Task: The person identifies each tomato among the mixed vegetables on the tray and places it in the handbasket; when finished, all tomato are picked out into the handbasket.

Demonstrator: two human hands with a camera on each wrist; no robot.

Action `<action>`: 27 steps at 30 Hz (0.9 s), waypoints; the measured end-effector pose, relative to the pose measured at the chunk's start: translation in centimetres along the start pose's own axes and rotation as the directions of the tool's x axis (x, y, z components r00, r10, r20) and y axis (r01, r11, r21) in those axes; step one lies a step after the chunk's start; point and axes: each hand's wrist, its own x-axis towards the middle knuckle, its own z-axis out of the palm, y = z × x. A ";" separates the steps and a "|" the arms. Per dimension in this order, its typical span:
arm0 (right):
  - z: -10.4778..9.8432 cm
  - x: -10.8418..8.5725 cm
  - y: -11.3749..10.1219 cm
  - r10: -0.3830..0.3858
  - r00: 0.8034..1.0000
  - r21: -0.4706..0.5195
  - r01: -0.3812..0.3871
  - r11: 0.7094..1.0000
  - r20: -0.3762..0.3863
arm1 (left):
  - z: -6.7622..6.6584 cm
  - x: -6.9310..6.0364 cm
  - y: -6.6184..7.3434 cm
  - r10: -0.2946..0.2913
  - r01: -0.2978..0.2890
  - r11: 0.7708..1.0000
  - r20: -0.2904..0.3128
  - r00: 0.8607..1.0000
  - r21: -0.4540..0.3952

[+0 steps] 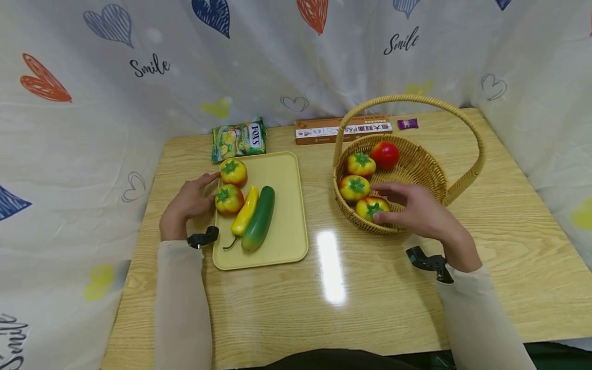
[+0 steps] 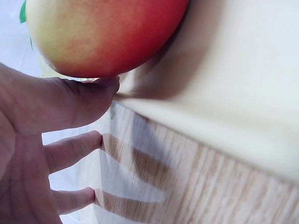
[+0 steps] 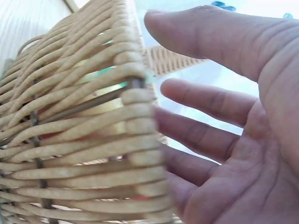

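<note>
On the yellow tray (image 1: 287, 216) lie two yellow-red fruits with green leafy tops, persimmon-like, one farther (image 1: 233, 172) and one nearer (image 1: 229, 199). Beside them are a yellow pepper (image 1: 245, 211) and a green cucumber-like vegetable (image 1: 259, 220). My left hand (image 1: 189, 201) is at the tray's left edge, index fingertip by the farther fruit. In the left wrist view the thumb (image 2: 70, 102) meets a fruit's underside, other fingers apart. My right hand (image 1: 418, 208) reaches into the wicker basket (image 1: 416, 169), fingers spread near the front persimmon-like fruit (image 1: 371, 208); in its wrist view nothing is gripped.
The basket also holds two more such fruits (image 1: 361, 164) and a red round fruit (image 1: 385, 155), under a tall arched handle (image 1: 411, 98). Behind stand a green snack packet (image 1: 239, 140), a long brown box (image 1: 319, 131) and a small purple packet (image 1: 407, 124). Patterned curtains border the table.
</note>
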 end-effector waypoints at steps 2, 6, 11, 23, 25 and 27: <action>-0.1 -0.1 -0.3 -0.010 0.999 -0.017 0.010 1.000 -0.036 | 0.0 0.0 0.1 -0.003 0.003 1.000 0.003 1.000 -0.001; 0.0 -0.1 -1.1 -0.072 0.986 -0.020 0.069 0.997 -0.152 | 0.0 0.0 0.1 0.006 -0.006 1.000 -0.003 1.000 0.009; 0.6 0.5 -2.8 -0.189 0.949 0.029 0.202 0.979 -0.253 | 0.0 0.0 0.1 0.024 -0.023 0.999 -0.014 1.000 0.023; 3.7 4.8 -6.9 -0.277 0.952 0.127 0.293 0.948 -0.131 | -0.1 0.0 -0.2 0.039 -0.039 0.999 -0.009 0.999 0.032; 4.4 5.6 -7.5 -0.271 0.956 0.158 0.286 0.945 -0.109 | -0.1 -0.1 -0.1 0.042 -0.042 0.999 -0.011 0.999 0.032; 5.2 6.3 -8.1 -0.276 0.956 0.195 0.290 0.937 -0.095 | -0.1 -0.1 0.0 0.043 -0.042 0.999 -0.014 0.999 0.034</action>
